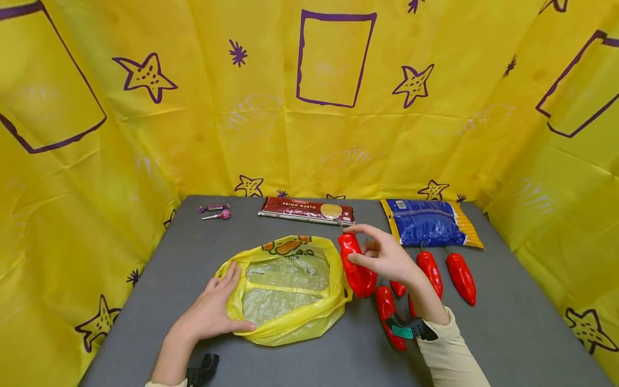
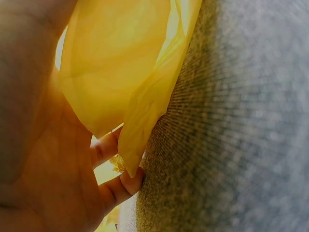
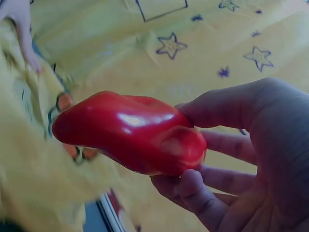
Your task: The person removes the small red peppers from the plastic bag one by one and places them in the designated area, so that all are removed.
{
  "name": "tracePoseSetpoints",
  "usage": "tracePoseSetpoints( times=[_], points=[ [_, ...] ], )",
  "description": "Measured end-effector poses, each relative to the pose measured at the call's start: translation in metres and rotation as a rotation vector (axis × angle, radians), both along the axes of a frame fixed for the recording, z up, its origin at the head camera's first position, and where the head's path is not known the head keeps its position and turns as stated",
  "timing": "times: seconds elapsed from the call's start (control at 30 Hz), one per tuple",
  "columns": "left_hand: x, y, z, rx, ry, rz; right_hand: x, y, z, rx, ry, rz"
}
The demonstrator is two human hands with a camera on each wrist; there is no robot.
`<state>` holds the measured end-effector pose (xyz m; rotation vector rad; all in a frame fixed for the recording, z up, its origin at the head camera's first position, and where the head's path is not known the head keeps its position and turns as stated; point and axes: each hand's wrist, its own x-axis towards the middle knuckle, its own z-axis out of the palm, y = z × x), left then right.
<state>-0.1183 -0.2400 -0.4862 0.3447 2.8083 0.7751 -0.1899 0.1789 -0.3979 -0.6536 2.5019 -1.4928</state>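
My right hand (image 1: 387, 255) pinches a red pepper (image 1: 350, 260) by its stem end between thumb and fingers. It hangs tip down beside the right rim of a yellow plastic bag (image 1: 290, 336). In the right wrist view, the same glossy pepper (image 3: 130, 130) fills the middle. My left hand (image 1: 210, 309) rests spread on the bag's left side, fingers at the upper rim and thumb at the lower rim. The bag's mouth faces up, wide apart, showing its pale inside. In the left wrist view, yellow plastic (image 2: 116, 63) lies against the palm, and a fold partly hides the fingers.
Several more red peppers (image 1: 461, 277) lie on the grey table (image 1: 508, 333) near my right forearm. Along the back are a wrapped candy (image 1: 214, 207), a pink lollipop (image 1: 224, 214), a dark red Primo Gusto pasta pack (image 1: 304, 210) and a blue-and-yellow packet (image 1: 425, 223). Yellow cloth encloses the table.
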Motion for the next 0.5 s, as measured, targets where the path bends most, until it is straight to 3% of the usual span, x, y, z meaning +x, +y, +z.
tracePoseSetpoints(
  times=[0.5],
  points=[
    [0.001,0.002,0.004,-0.014,-0.022,0.013,0.031,0.106,-0.021,0.035,0.017,-0.169]
  ],
)
